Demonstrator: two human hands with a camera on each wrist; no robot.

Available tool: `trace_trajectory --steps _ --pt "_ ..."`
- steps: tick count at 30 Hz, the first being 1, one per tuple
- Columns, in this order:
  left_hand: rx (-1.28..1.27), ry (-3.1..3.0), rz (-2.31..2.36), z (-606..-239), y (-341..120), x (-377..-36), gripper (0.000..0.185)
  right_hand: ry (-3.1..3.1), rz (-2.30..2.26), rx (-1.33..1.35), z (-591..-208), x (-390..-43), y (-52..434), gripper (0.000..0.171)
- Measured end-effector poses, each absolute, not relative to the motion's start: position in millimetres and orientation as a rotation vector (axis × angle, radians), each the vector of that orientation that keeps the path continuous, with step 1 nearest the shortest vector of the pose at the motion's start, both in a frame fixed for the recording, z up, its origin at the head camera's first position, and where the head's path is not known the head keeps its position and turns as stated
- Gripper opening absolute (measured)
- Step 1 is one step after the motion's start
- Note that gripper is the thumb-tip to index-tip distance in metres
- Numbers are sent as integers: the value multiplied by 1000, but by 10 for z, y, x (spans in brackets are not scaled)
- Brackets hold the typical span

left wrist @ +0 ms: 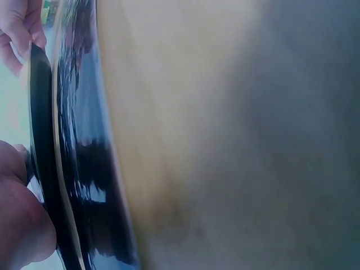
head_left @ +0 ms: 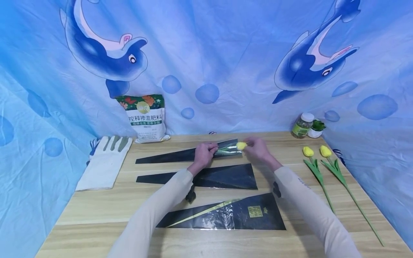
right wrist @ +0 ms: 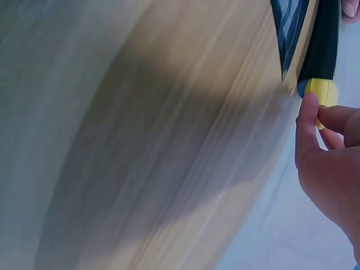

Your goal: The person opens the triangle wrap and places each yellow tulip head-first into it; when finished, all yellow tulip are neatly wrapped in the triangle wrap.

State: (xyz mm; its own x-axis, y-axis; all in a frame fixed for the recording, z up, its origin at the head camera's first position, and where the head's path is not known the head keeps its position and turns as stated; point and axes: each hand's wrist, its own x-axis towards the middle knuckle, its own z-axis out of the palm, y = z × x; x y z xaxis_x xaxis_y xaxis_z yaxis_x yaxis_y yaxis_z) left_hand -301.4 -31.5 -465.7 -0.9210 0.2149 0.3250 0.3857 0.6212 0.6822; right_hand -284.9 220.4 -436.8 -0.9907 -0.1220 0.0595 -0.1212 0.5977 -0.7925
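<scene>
In the head view, a yellow tulip (head_left: 241, 146) lies at the wide end of the farthest black flower sleeve (head_left: 174, 156), its green leaves showing through the clear part. My left hand (head_left: 203, 154) grips this sleeve around its middle, fingers curled. With thumb and fingers, my right hand (head_left: 257, 148) pinches the tulip's yellow head at the sleeve's opening. The right wrist view shows that pinch on the bloom (right wrist: 322, 90) close up. Nearer to me lie a second black sleeve (head_left: 229, 176) and a third sleeve (head_left: 222, 216) with gold print.
Two more yellow tulips (head_left: 337, 172) lie on the right of the wooden table (head_left: 80, 215). White gloves (head_left: 103, 165) are at the left, beside an upright fertilizer bag (head_left: 149, 125). A lidded jar (head_left: 302, 126) and a small potted succulent (head_left: 315, 132) stand back right, before a blue curtain.
</scene>
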Motion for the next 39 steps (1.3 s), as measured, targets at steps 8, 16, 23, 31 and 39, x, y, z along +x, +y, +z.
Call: trace_trajectory --steps 8,16,23,31,39 --pt "-479 -2624 -1182 -4665 -275 -3020 16 2656 -1526 -129 -4401 -2881 2128 37" --pt "-501 -2632 -1153 -4686 -247 -3032 16 2516 -1554 -50 -4388 -2881 2044 58" --pt "-493 -2619 -1169 -4665 -219 -3028 17 2416 -1652 -29 -4372 -2885 1991 65" --pt "-501 -2612 -1218 -4650 -265 -3062 18 2338 -1721 -7 -4354 -2921 1926 63" --pt "-525 -2643 -1186 -4658 -275 -3132 18 2390 -1636 -14 -4357 -2970 1941 64"
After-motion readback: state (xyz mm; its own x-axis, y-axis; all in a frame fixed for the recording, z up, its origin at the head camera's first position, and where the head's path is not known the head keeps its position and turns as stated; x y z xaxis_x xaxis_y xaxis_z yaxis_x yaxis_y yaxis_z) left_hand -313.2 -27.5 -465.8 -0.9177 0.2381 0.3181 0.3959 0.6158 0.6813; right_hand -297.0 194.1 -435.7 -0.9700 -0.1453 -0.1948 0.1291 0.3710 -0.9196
